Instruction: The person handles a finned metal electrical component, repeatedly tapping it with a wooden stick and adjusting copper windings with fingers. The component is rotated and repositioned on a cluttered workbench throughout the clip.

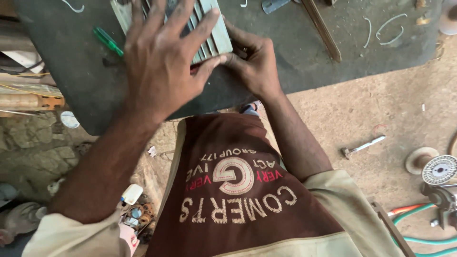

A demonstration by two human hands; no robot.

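While the grey slatted metal piece (209, 28) lies near the front edge of the dark table (71, 62), it is covered by the left hand (162, 62), spread flat with fingers splayed across the slats, pressing rather than gripping. Its near corner is pinched by the right hand (252, 62), fingers curled; how tightly cannot be told. Risk, as judged: fingertips could be nicked by the slat edges if the piece skids under the press. The green-handled screwdriver (108, 42), just beside the left hand, could be knocked off the table. A hammer (362, 146) is left on the dirt floor, well apart. No packages or signs are seen; only a small white cap-shaped item (132, 193) by the left forearm.
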